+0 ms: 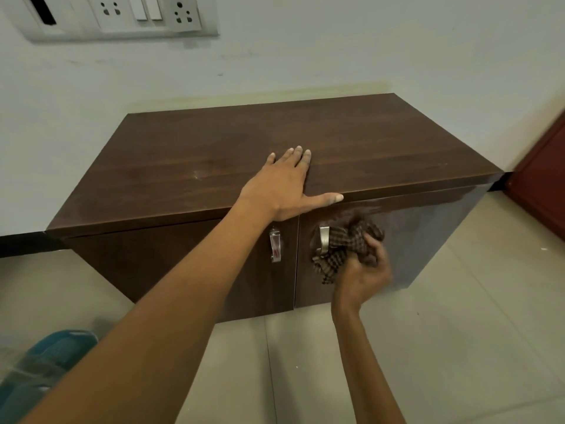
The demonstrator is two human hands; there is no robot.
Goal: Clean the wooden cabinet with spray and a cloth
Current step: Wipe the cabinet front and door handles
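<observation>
A low dark wooden cabinet (189,166) with two doors stands against the wall. My left hand (284,185) rests flat on its top near the front edge, fingers straight, thumb along the edge. My right hand (365,270) grips a bunched brown checked cloth (342,249) and presses it against the right door (428,240), just beside that door's metal handle (323,238). The hand and cloth are motion-blurred. The left door (171,264) has its own metal handle (274,244). No spray bottle is in view.
A switch and socket panel (122,13) is on the wall above. A reddish-brown door (541,179) stands at the right. A teal slotted plastic object (39,368) lies at the lower left on the tiled floor (458,347).
</observation>
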